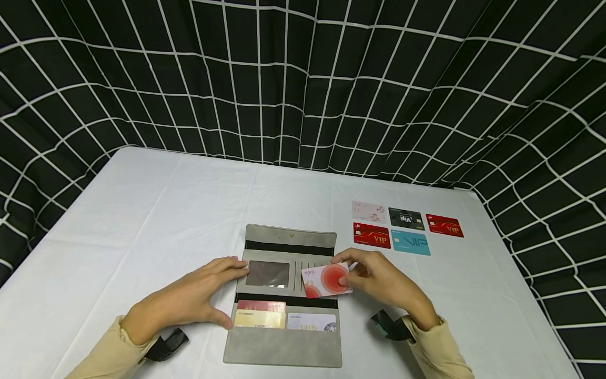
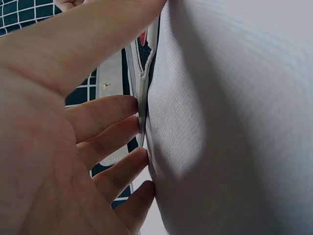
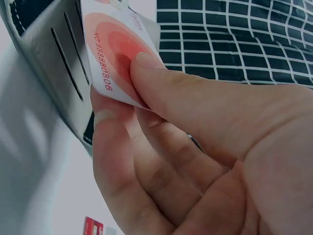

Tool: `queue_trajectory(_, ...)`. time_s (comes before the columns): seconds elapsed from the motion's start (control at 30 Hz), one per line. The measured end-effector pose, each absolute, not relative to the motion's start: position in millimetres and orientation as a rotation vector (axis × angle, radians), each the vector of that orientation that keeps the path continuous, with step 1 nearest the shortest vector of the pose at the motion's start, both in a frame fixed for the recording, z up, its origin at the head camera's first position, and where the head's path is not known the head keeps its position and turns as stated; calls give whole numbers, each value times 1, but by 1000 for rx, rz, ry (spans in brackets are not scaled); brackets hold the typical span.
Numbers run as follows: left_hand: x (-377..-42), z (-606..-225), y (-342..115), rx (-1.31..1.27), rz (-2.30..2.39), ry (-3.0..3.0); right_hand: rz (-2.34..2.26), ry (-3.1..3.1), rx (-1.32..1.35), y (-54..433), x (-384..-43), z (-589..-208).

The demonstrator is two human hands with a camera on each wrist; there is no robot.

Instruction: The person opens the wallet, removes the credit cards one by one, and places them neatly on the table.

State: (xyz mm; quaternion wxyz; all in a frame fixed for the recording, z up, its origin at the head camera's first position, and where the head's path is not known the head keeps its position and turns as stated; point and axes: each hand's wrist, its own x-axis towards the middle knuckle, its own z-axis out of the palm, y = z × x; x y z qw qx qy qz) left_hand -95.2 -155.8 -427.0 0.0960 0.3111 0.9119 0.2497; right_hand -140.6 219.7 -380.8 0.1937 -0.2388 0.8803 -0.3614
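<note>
A grey wallet (image 1: pixel 284 347) lies unfolded on the white table. My right hand (image 1: pixel 379 276) pinches a white card with red circles (image 1: pixel 317 279) between thumb and fingers, over the card slots on the wallet's right side. In the right wrist view the card (image 3: pixel 117 54) is tilted, its number showing, beside the slits. My left hand (image 1: pixel 199 295) rests at the wallet's left edge with fingers extended; the left wrist view shows its fingertips (image 2: pixel 142 156) touching that edge. A yellow card (image 1: pixel 260 319), a red card (image 1: pixel 260 305) and a white VIP card (image 1: pixel 312 322) sit in the lower pockets.
Right of the wallet, several cards lie in two rows: a pink card (image 1: pixel 369 211), a black card (image 1: pixel 406 219), red cards (image 1: pixel 371 235) and a blue card (image 1: pixel 412 242). A black curtain with white grid lines (image 1: pixel 284 79) hangs behind the table (image 1: pixel 142 210).
</note>
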Motion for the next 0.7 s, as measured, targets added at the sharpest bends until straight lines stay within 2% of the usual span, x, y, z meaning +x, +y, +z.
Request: queue_trajectory(0.7, -95, -426, -156, 921, 747, 2687, -1167, 2611, -469, 267, -152, -357)
